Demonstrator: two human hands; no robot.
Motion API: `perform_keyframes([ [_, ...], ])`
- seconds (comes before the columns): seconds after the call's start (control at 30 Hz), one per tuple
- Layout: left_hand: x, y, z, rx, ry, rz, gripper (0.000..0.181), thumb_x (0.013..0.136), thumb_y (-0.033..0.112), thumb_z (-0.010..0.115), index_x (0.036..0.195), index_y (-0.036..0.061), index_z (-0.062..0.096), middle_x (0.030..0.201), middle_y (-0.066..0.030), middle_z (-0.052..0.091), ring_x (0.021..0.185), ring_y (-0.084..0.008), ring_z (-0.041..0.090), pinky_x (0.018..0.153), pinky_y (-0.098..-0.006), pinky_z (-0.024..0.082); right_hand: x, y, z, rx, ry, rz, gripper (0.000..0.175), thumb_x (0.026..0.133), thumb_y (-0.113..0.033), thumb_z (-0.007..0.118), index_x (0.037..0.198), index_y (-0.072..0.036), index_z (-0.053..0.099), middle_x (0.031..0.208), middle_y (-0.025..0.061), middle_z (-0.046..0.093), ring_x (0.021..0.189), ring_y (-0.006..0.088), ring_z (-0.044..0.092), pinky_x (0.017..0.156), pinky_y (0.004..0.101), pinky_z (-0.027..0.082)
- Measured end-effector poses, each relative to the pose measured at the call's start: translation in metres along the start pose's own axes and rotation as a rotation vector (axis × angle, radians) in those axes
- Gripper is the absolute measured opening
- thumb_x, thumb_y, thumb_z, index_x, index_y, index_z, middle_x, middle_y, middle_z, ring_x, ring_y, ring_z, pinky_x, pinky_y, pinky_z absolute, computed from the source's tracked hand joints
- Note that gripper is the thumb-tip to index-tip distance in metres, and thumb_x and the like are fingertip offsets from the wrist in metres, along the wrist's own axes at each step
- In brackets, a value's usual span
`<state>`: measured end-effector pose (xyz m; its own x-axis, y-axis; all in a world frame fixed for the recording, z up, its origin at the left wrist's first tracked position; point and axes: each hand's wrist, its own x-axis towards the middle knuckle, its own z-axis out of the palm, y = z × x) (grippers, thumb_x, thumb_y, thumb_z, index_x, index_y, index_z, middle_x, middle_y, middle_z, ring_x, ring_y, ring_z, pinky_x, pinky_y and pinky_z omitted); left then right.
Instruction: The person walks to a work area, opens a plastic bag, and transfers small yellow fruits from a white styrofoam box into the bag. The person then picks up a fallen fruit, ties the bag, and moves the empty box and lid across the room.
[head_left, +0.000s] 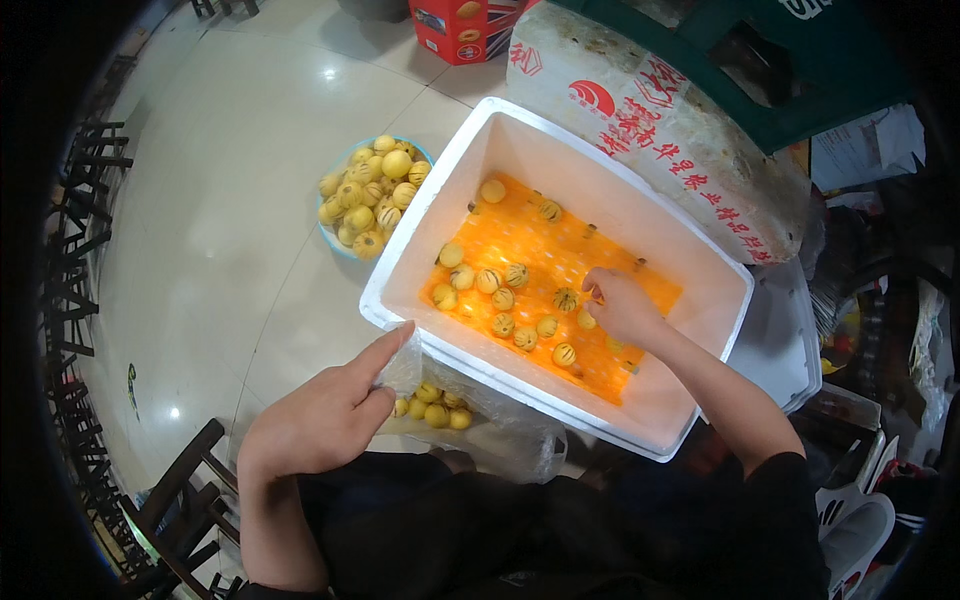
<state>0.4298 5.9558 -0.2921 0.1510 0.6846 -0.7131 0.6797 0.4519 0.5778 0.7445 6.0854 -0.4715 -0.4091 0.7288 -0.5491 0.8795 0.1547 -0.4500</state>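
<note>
A white styrofoam box (615, 172) stands before me, its bottom lined with an orange sheet (517, 232). Several round yellow fruits with dark stripes lie on the sheet, one striped fruit (565, 299) just left of my right hand (619, 304). That hand is inside the box with curled fingers; whether it grips a fruit is unclear. My left hand (337, 409) pinches the edge of a clear plastic bag (517, 435) at the box's near left corner. Yellow fruits (437, 415) lie in the bag. Left of the box, a light-blue basin (334, 244) is heaped with similar fruits.
Behind the box lies a white styrofoam container (637, 112) with red printing, under a green plastic crate (817, 75). A white lid (780, 330) is at the right. A red carton (465, 34) stands on the tiled floor (225, 187); dark wooden chairs (172, 495) are at the left.
</note>
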Motion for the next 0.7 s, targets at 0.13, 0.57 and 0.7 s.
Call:
perform_keyframes([
  [0.13,0.000,-0.001,-0.001,-0.029,-0.014,-0.029,0.064,0.091,0.016,0.044,0.153,0.0078,0.029,0.089,-0.0185,0.063,0.085,-0.0271,0.061,0.085,-0.0350,0.047,0.024,0.029,0.031,-0.244,0.006,-0.067,0.041,0.082,-0.015,0.069,0.119,-0.006,0.056,0.118,0.0197,0.052,0.117,0.0371,0.050,0.094,0.0442,0.046],
  [0.57,0.005,0.002,-0.003,-0.003,-0.010,-0.053,0.063,0.092,0.016,0.043,0.152,0.0089,0.029,0.090,-0.0190,0.064,0.087,-0.0278,0.062,0.086,-0.0361,0.047,0.033,0.012,0.022,1.496,-0.424,-0.052,0.044,0.100,-0.023,0.053,0.138,-0.001,0.046,0.131,0.0185,0.055,0.115,0.0268,0.059,0.095,0.0346,0.052],
  [0.7,0.006,0.005,-0.005,0.010,-0.046,-0.070,0.062,0.091,0.016,0.040,0.151,0.0066,0.028,0.116,-0.0318,0.061,0.106,-0.0415,0.060,0.095,-0.0432,0.046,0.010,-0.008,0.003,1.667,-0.496,-0.162,0.045,0.102,-0.017,0.048,0.144,-0.001,0.039,0.135,0.0189,0.052,0.121,0.0275,0.057,0.102,0.0325,0.049],
])
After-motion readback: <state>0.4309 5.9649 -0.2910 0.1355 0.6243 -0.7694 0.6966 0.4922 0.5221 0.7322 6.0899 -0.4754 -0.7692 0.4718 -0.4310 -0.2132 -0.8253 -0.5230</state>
